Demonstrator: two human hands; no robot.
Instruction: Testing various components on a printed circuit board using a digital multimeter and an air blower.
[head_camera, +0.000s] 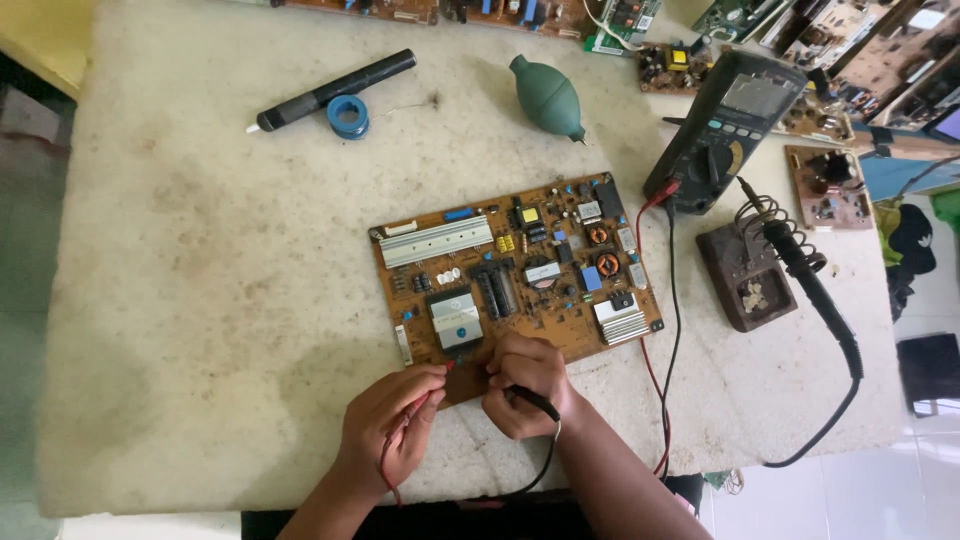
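A brown circuit board (520, 275) with heat sinks, coils and capacitors lies on the pale worktable (200, 300). My left hand (390, 425) pinches a red probe, its tip touching the board's near edge. My right hand (525, 385) grips a black probe, fingers curled over the same edge of the board. Red and black leads run from both hands off the table's front and back up to a dark multimeter (725, 130) propped at the upper right.
A soldering iron (810, 290) rests in its coil stand on a brown block (745, 275). A green rubber blower (548, 97), a black desoldering pump (335, 90) and a blue solder spool (348, 115) lie at the back. More circuit boards (825, 185) line the far and right edges.
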